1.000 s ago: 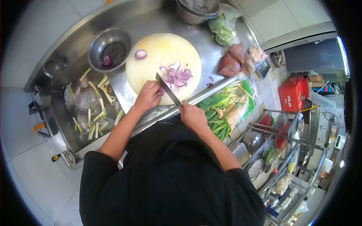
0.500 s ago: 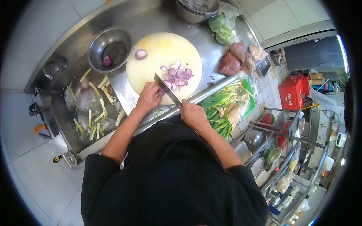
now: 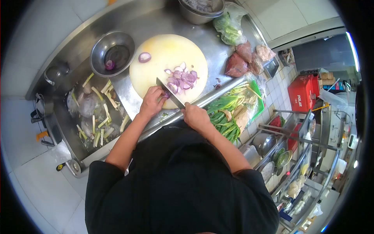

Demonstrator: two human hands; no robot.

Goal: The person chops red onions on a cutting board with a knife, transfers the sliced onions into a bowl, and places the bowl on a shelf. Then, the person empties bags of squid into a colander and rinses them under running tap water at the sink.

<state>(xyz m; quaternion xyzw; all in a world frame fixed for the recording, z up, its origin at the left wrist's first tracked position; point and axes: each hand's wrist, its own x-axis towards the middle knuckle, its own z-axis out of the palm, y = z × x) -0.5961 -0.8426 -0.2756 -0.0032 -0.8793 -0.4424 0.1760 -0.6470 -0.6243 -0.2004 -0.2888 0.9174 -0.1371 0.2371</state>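
A round white cutting board (image 3: 156, 74) lies on the steel counter. My right hand (image 3: 196, 117) is wrapped round the handle of a knife (image 3: 169, 93), whose blade points up and to the left over the board's lower part. Close against the blade, the curled fingers of my left hand (image 3: 152, 102) hold a piece of purple onion (image 3: 166, 94), mostly covered by them. Cut onion pieces (image 3: 183, 80) are heaped just right of the blade. Near the board's upper left edge sits an onion half (image 3: 144, 57).
A steel bowl (image 3: 99, 48) with an onion piece stands left of the board. The sink (image 3: 64, 113) holds stalks in water. Bagged meat (image 3: 236, 65) and bagged greens (image 3: 230, 29) are at right. Leafy vegetables (image 3: 226, 113) lie beyond the counter's front rail.
The knife and my right hand have shifted slightly left. My left hand has stayed nearly in place on the onion piece.
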